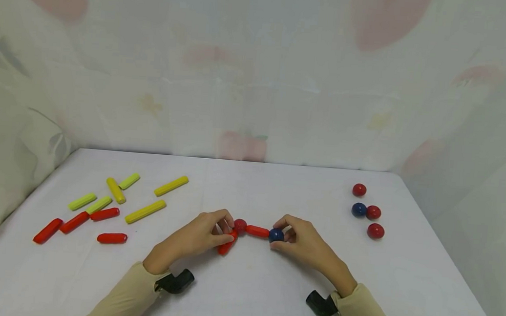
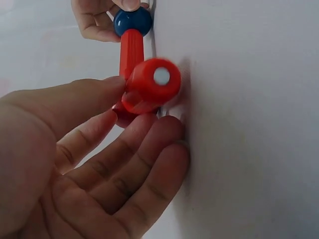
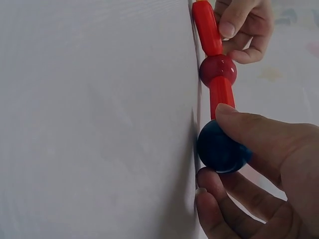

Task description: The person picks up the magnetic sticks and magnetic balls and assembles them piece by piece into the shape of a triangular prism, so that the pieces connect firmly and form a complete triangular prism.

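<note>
Near the front middle of the table, a chain of pieces links both hands. My left hand pinches a red rod between thumb and fingers, with its fingertips right at a dark red ball. A pale round dot shows in the rod's near end in the left wrist view. From that ball a second red rod runs right to a blue ball. My right hand holds the blue ball between thumb and fingertips. The two rods meet the red ball at an angle.
Several loose red rods, yellow rods and shorter yellow-green rods lie on the left of the white table. At the right are several loose balls, among them a red ball and a blue ball. A patterned curtain hangs behind.
</note>
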`<action>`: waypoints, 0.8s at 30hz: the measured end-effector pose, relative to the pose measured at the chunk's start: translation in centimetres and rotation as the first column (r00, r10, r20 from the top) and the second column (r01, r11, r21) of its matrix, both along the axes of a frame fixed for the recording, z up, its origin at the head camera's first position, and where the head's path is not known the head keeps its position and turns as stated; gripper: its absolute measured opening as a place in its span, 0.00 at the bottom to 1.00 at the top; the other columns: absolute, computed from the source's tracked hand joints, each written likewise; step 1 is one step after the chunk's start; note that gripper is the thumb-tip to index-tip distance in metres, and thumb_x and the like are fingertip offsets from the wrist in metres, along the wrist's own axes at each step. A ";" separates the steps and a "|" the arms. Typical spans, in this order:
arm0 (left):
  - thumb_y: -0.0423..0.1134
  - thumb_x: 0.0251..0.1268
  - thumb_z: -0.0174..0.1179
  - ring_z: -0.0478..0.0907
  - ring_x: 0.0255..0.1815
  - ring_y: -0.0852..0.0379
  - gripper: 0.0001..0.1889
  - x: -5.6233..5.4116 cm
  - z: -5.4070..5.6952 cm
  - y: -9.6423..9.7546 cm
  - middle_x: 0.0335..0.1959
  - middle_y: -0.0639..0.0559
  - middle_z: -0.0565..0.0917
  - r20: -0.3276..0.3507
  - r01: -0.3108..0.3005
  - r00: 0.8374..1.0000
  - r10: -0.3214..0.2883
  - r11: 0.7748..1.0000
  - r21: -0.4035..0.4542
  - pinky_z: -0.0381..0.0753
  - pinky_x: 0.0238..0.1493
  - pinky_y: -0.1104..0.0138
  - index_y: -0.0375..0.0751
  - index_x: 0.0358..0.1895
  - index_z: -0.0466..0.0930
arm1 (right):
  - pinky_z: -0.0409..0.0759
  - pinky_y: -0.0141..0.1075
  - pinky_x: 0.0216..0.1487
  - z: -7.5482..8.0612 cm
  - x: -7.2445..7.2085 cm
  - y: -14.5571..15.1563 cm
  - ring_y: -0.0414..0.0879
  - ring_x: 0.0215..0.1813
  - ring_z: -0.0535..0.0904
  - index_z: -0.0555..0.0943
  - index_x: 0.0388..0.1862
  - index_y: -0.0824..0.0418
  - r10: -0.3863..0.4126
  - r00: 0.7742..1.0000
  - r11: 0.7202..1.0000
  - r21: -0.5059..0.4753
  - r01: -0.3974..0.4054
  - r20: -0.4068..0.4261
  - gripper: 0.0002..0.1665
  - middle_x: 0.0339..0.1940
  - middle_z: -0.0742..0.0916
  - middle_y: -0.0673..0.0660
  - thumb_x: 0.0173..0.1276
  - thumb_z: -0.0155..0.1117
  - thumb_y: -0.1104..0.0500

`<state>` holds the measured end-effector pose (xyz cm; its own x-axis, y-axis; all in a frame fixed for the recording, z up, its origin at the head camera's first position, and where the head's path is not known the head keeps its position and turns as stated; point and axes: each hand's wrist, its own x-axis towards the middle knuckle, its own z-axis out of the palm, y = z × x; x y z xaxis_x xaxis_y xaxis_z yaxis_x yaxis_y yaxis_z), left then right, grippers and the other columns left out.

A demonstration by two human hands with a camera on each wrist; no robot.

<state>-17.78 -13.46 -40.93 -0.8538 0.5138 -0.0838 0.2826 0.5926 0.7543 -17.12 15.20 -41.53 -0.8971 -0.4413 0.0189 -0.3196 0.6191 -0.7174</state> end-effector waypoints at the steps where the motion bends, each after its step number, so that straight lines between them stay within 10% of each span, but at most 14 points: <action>1: 0.37 0.66 0.65 0.78 0.32 0.60 0.11 0.0 0.0 0.0 0.37 0.53 0.83 0.002 0.001 1.000 -0.001 1.000 -0.001 0.78 0.35 0.72 0.42 0.48 0.76 | 0.80 0.31 0.43 0.0 0.0 0.0 0.39 0.38 0.78 0.81 0.49 0.55 -0.001 1.000 1.000 -0.002 0.001 -0.003 0.20 0.39 0.85 0.48 0.60 0.76 0.55; 12: 0.29 0.68 0.59 0.76 0.44 0.57 0.19 0.0 -0.2 -0.6 0.50 0.53 0.81 -0.135 0.098 0.986 -0.097 0.995 0.000 0.78 0.42 0.71 0.49 0.59 0.77 | 0.81 0.33 0.46 -0.3 -0.1 0.3 0.41 0.42 0.80 0.80 0.52 0.57 0.027 0.998 0.999 -0.017 -0.028 -0.059 0.21 0.47 0.84 0.52 0.61 0.75 0.55; 24: 0.28 0.65 0.62 0.73 0.52 0.53 0.22 0.0 -0.2 -0.5 0.53 0.58 0.82 -0.057 0.186 0.981 -0.185 0.983 0.002 0.79 0.50 0.67 0.53 0.60 0.79 | 0.82 0.34 0.46 -0.3 -0.1 0.3 0.42 0.42 0.81 0.81 0.53 0.57 0.035 0.998 0.999 -0.008 -0.035 -0.061 0.22 0.47 0.85 0.52 0.61 0.74 0.55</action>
